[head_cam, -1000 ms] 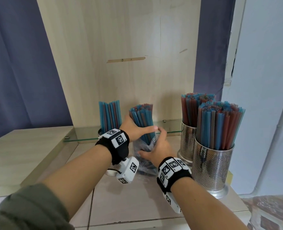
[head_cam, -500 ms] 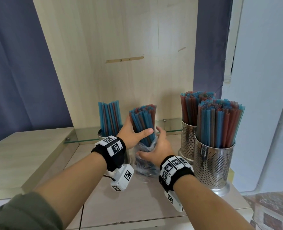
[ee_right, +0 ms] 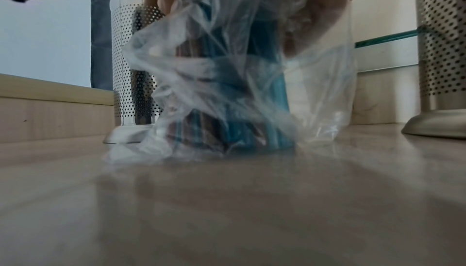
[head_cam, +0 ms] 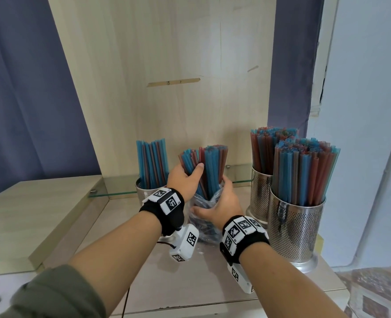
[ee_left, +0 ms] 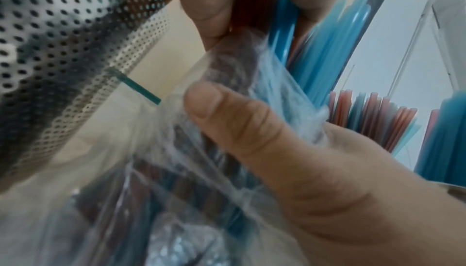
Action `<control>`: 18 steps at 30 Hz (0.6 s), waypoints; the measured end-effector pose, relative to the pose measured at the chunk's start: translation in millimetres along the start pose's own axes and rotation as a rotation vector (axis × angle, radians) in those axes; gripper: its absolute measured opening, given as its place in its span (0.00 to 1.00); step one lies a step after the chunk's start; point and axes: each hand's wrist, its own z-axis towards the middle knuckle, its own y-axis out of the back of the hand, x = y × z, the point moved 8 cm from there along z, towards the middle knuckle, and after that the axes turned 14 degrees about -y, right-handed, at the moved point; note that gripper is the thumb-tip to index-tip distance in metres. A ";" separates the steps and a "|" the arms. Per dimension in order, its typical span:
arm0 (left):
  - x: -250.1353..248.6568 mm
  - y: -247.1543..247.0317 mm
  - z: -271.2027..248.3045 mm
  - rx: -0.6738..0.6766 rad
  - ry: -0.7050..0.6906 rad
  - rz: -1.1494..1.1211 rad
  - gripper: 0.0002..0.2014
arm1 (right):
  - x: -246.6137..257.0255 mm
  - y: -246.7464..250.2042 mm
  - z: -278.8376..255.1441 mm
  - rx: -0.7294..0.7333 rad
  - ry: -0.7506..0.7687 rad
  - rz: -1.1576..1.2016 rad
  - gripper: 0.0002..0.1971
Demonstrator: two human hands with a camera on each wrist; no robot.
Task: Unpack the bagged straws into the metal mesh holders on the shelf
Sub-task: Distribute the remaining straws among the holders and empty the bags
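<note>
A bundle of blue and red straws [head_cam: 210, 166] stands upright in a clear plastic bag [head_cam: 203, 216] on the shelf. My left hand [head_cam: 185, 180] grips the upper part of the bundle, thumb across its front. My right hand [head_cam: 222, 203] holds the bunched bag [ee_left: 227, 95] around the straws lower down; the bag's bottom [ee_right: 227, 130] touches the shelf surface. Behind my left wrist stands a metal mesh holder [head_cam: 144, 189] partly filled with straws.
Two mesh holders packed with straws stand at the right, one in front [head_cam: 297, 228] and one behind [head_cam: 259, 193]. A glass ledge [head_cam: 112, 193] runs along the wooden back panel. A raised wooden step [head_cam: 29, 214] lies to the left.
The straw bundle has risen further out of the bag in my left hand, while my right hand keeps the bag down near the shelf.
</note>
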 end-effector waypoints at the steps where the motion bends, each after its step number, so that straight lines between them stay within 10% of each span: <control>1: -0.4 -2.0 1.7 0.012 0.017 0.001 0.12 | -0.8 0.7 0.4 -0.006 -0.004 0.003 0.62; 18: -31.2 11.1 44.8 0.020 0.215 -0.174 0.12 | -5.2 -10.6 7.1 0.034 -0.017 -0.059 0.72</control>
